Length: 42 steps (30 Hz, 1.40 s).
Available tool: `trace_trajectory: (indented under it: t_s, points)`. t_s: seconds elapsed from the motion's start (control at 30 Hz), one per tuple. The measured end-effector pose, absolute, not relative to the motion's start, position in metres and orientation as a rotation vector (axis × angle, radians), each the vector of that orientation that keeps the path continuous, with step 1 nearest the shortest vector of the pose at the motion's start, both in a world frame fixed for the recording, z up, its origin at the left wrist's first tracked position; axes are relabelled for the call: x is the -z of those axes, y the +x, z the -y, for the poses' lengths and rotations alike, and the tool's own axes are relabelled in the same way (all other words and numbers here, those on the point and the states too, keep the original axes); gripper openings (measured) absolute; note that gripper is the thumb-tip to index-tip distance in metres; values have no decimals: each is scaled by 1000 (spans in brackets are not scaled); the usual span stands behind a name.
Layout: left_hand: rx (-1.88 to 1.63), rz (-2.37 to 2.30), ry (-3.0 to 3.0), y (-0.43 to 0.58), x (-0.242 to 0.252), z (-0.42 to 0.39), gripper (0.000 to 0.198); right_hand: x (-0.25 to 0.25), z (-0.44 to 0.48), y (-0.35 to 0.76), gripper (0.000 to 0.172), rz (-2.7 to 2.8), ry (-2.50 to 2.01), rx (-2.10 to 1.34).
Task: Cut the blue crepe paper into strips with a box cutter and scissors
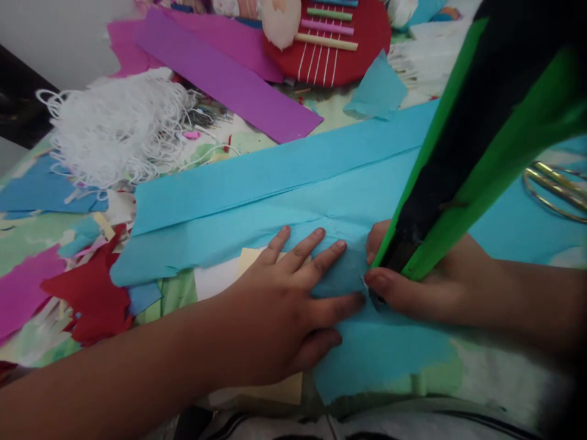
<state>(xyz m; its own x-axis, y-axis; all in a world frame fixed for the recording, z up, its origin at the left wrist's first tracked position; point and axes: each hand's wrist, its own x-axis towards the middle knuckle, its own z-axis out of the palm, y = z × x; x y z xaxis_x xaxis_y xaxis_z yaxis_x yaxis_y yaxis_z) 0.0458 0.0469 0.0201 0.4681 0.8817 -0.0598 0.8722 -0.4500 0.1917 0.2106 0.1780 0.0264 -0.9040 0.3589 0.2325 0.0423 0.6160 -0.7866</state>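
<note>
My left hand (pixel 293 293) lies flat with its fingers spread on light blue crepe-like paper (pixel 257 220), pressing it against the table. Its index fingertip is close to the tip of a long green-and-black tool (pixel 440 201). My right hand (pixel 426 287) pinches that tool low down, thumb in front, with the body slanting up towards the camera. A small shiny dark tip meets the blue paper; its exact kind I cannot make out. Folded blue strips (pixel 284 171) run along the far side of the sheet. White and cream paper (pixel 220 278) shows beneath my left hand.
A tangle of white cord (pixel 121 125) lies at the left, near a purple strip (pixel 229 76). Behind stands a red round piece with coloured sticks (pixel 316 61). Red (pixel 96 293) and magenta scraps (pixel 30 290) litter the left side. Gold-coloured metal scissor-like handles (pixel 557 189) rest at the right.
</note>
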Motion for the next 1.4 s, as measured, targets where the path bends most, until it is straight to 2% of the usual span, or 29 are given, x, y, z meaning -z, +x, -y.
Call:
trace_trajectory:
  t_s: [0.57, 0.77, 1.0, 1.4]
  points:
    - [-81, -1526, 2526, 47, -19, -48, 44, -30, -176, 211, 21, 2604, -271, -967]
    - [-68, -1515, 2512, 46, -18, -48, 43, -28, -178, 210, 14, 2573, -175, -997]
    - [-78, -1536, 2527, 46, -17, -46, 41, -30, -181, 211, 34, 2440, -242, -1295]
    - [-101, -1538, 2519, 46, -19, -47, 44, -26, -179, 213, 15, 2499, -155, -1164]
